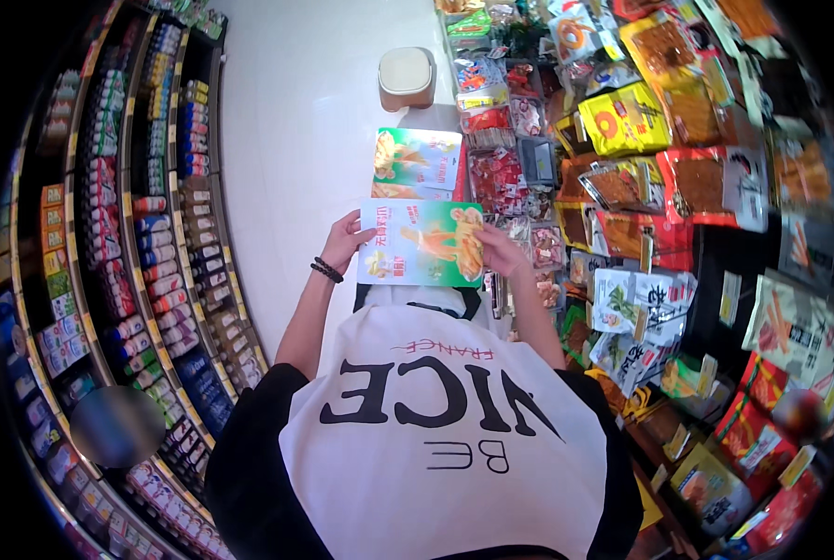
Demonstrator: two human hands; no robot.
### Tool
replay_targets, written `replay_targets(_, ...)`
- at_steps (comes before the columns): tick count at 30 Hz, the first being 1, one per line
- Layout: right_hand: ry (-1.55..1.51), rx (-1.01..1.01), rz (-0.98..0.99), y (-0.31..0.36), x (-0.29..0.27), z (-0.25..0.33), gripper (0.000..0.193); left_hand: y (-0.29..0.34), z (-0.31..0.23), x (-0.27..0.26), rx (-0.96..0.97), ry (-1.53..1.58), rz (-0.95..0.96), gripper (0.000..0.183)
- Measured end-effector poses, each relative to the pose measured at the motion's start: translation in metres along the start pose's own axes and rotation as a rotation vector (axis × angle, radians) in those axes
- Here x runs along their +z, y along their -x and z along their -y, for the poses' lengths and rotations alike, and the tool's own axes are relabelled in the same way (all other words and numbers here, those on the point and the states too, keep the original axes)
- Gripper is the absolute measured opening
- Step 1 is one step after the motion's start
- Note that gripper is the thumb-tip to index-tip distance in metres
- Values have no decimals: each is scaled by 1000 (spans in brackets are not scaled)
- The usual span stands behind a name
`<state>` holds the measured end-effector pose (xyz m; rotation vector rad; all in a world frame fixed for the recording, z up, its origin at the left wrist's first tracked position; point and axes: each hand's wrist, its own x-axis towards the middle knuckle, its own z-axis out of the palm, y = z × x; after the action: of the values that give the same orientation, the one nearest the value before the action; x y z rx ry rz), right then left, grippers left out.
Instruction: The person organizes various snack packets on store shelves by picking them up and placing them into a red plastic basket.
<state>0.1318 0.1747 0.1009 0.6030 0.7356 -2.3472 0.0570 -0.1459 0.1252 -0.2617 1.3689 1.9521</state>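
Currently, left hand (344,238) and right hand (503,250) pinch flat packet (421,245) at opposite sides; not yet set down; similar packet (417,159) beyond, unheld.

One left hand (346,238), one right hand (504,250) and one held package (420,245); at least one similar package (424,157) just beyond; one white-topped brown stool or bin (406,75); at least two white pouches (643,303); dozens of shelved containers (105,177), too many to count exactly
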Motion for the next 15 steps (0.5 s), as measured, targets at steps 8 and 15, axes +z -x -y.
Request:
replay_targets(8,420,-97,-440,-106,-26,-67,41,-91,79,-76,-26,-347,-352,31)
replay_targets(15,728,-91,-639,-162,-37,-25,42,-157,94,-88,52,-447,-469,42)
